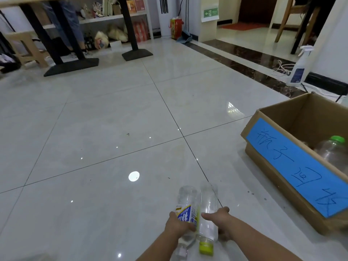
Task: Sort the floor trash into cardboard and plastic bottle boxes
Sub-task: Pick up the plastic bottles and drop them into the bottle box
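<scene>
Both hands are busy, one bottle apiece. The left hand point(178, 224) wraps its fingers round a labelled bottle point(186, 208) at its blue, white and yellow wrapper, thumb over the top. The right hand point(221, 221) curls round a clear bottle point(208, 204), thumb on the upper side and fingers hooked under the far side. The two bottles lie side by side, touching along their length, bases pointing away from the person and necks pointing back. The clear one wears a yellow-green cap point(206, 248); the labelled one's cap is too blurred to make out. They are held low over the tiled floor point(94, 129), just beside a dark grout line; whether they touch the tiles, I cannot tell.

Off to the right on the floor stands an open cardboard box point(310, 113), a blue label point(297, 166) with handwriting across its front wall. Inside it lies a clear bottle with a green cap point(333, 153). Beyond the box, against the wall, stands a white spray bottle point(300, 68). Far across the floor to the left, black table legs point(62, 34) stand on flat bases.
</scene>
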Demonstrator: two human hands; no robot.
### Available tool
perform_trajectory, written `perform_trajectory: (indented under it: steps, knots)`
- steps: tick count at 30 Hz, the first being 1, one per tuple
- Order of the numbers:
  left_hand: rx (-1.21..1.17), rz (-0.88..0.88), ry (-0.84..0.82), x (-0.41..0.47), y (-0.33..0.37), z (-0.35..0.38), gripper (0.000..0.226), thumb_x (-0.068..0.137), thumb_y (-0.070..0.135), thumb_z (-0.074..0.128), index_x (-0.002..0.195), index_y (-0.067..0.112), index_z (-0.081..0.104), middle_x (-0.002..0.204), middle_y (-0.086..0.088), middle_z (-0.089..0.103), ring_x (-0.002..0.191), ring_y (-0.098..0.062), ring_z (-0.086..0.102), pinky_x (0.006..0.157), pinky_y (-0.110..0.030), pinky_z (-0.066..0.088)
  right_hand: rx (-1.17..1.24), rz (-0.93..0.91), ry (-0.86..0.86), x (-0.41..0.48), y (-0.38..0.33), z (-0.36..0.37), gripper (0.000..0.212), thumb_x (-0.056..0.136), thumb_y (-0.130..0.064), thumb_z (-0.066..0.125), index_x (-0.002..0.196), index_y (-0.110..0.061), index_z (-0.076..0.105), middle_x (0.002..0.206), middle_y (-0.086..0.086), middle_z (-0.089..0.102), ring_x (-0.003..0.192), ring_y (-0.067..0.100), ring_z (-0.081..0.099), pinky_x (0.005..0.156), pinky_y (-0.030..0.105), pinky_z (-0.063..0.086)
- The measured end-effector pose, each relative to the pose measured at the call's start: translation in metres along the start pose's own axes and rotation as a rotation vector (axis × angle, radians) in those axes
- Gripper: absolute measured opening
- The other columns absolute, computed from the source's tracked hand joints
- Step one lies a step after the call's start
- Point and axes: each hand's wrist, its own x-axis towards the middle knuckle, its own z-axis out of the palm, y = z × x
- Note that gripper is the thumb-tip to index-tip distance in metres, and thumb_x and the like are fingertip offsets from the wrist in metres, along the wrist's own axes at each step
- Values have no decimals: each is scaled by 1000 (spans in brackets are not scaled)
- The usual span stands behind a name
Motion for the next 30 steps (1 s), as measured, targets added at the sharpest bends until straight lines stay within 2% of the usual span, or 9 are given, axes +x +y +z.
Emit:
perform_trajectory:
  steps: [4, 6, 9, 12, 14, 19, 23, 28, 30]
  knots:
    - [-117, 8, -104, -7, 3, 7, 57, 67, 9, 78, 116, 9, 49, 89, -5, 58, 68, -13, 56, 44, -19, 42, -1, 48, -45, 0, 14, -8, 107, 58, -50, 84, 142, -11, 31, 142, 16, 38, 128, 30, 42, 101, 38, 45]
    - [-173, 11, -140, -13, 10, 10, 49, 72, 7, 76, 113, 11, 50, 87, -5, 60, 63, -13, 58, 39, -16, 43, 124, 77, -53, -11, 11, -21, 115, 54, -40, 88, 144, -16, 22, 139, 16, 37, 115, 33, 48, 83, 43, 55]
    - [-226, 63, -216, -29, 38, 14, 56, 64, 13, 79, 113, 17, 51, 95, -6, 66, 71, -17, 64, 53, -25, 54, 305, 31, -58, -25, 1, -47, 100, 75, -26, 80, 146, -24, 9, 134, 12, 35, 89, 26, 49, 51, 31, 51]
    - [-216, 160, -250, -44, 76, 16, 66, 50, 22, 77, 112, 22, 54, 104, -6, 69, 89, -23, 68, 83, -43, 57, 376, -56, 32, -33, -13, -77, 97, 73, -31, 81, 142, -24, 12, 130, 9, 37, 101, 24, 43, 63, 35, 52]
    - [-202, 238, -263, -53, 106, 18, 65, 51, 22, 77, 112, 22, 55, 106, -5, 70, 97, -24, 67, 89, -46, 55, 431, -109, 71, -44, -23, -102, 93, 70, -33, 83, 136, -23, 18, 128, 6, 40, 108, 23, 42, 70, 36, 53]
    - [-176, 438, -282, -86, 187, 31, 67, 67, 14, 80, 123, 18, 43, 99, -3, 66, 81, -19, 66, 73, -39, 57, 556, -319, 267, -76, -46, -176, 75, 72, -34, 80, 125, -17, 30, 125, 6, 49, 112, 25, 51, 76, 35, 50]
    - [-129, 552, -308, -112, 247, 62, 64, 78, 18, 75, 125, 20, 32, 94, -1, 60, 77, -17, 63, 76, -39, 56, 746, -446, 454, -97, -49, -232, 55, 78, -31, 76, 116, -16, 40, 104, 2, 54, 95, 20, 53, 68, 29, 45]
    - [10, 690, -371, -149, 299, 117, 56, 78, 18, 75, 121, 17, 39, 97, -2, 60, 72, -15, 61, 59, -27, 50, 940, -407, 636, -105, -24, -282, 91, 40, -60, 78, 117, -16, 52, 120, 6, 62, 107, 29, 61, 93, 45, 52]
    - [79, 724, -361, -155, 304, 140, 54, 79, 18, 74, 122, 15, 41, 97, -1, 57, 72, -11, 57, 54, -24, 45, 956, -338, 663, -105, -8, -293, 101, 50, -56, 82, 133, -13, 44, 136, 7, 47, 122, 31, 50, 99, 49, 47]
